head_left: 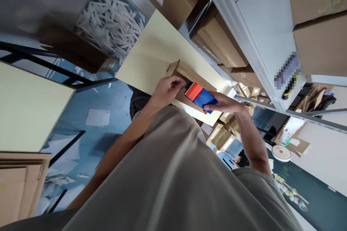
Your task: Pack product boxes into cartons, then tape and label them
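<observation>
The left hand [169,91] has its fingers curled close, pinching what I cannot tell, just beside the toothed red end of the red-and-blue dispenser [200,96]; this slants down rightward, before a carton [193,70] on the bench [146,56], to the right hand [225,102], whose fingers clasp its blue end.

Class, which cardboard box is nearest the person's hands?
The box on the cream table, behind the handheld red-blue tool; other boxes lie farther away.

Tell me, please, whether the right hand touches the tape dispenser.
Touching: the head view shows the right hand closed around the tape dispenser at its blue end.
</observation>
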### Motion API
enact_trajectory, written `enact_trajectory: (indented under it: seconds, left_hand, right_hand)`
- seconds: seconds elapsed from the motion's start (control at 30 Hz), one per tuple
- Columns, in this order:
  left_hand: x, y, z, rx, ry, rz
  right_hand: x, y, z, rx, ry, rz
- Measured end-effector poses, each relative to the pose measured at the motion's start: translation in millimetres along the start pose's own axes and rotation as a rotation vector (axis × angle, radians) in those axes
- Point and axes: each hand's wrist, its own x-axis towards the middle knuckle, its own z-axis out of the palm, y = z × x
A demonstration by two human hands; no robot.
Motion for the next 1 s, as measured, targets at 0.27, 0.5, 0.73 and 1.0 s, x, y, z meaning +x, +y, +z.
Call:
enact_trajectory:
  seconds: [0.27, 0.5, 0.73, 1.0]
  left_hand:
    - [2.2, 22.8, -36.6, -0.055, 0.098, 0.099]
    - [4.6, -11.1, -25.5, -0.200, 0.170, -0.080]
    - [17.3, -39.0, -15.6, -0.307, 0.189, -0.190]
    - [26.0, -47.4, -17.0, -0.277, 0.195, -0.167]
  right_hand:
    - [-29.0, -43.8, -11.8, -0.146, 0.043, 0.005]
    - [-12.2, -34.6, -33.8, -0.125, 0.006, 0.082]
    - [1.2, -22.1, -49.6, -0.070, -0.027, 0.151]
    - [30.4, 10.1, -52.3, -0.015, -0.028, 0.180]
